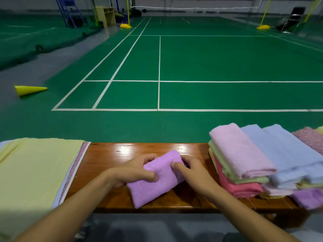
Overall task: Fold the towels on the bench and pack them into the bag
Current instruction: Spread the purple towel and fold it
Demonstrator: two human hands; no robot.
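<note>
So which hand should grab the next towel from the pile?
Probably the right hand. The towel pile lies just beyond it on the bench; the left hand would have to cross over the purple towel that both hands grip.

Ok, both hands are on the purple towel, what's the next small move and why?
Probably lift the purple towel off the bench for packing: it already looks folded small, and the left hand and right hand both grip it. No bag is clearly visible, so find it first.
</note>
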